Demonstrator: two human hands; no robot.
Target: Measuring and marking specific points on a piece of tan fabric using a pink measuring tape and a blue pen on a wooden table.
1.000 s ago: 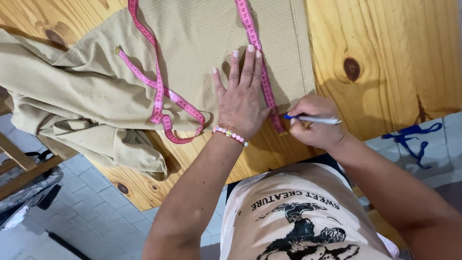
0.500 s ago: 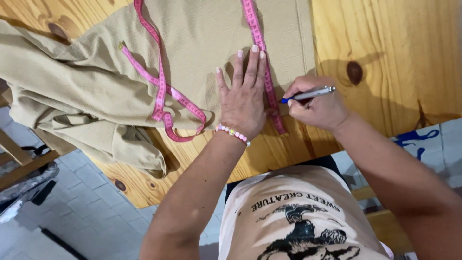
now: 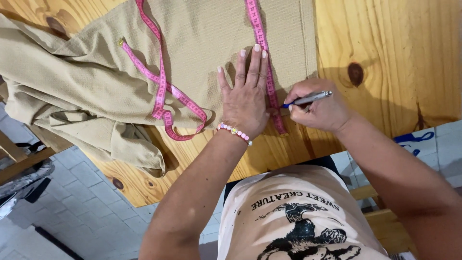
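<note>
A beige fabric (image 3: pixel 96 82) is spread over a wooden table (image 3: pixel 385 53), bunched and hanging off the left edge. A pink measuring tape (image 3: pixel 161 91) loops across it, and one straight run of the tape lies along the cloth near its right edge. My left hand (image 3: pixel 245 94) lies flat with fingers spread, pressing the fabric and that run of tape. My right hand (image 3: pixel 320 106) grips a silver pen (image 3: pixel 308 98) with a blue tip, the tip touching the fabric beside the tape.
The table's near edge runs diagonally below my hands. Grey tiled floor (image 3: pixel 82 216) lies below left, with a wooden frame (image 3: pixel 19 154) and dark objects at the far left. A wooden seat (image 3: pixel 380 212) shows under my right arm.
My right hand and pen have moved up along the tape, closer to my left hand. The left hand has stayed pressed on the fabric.
</note>
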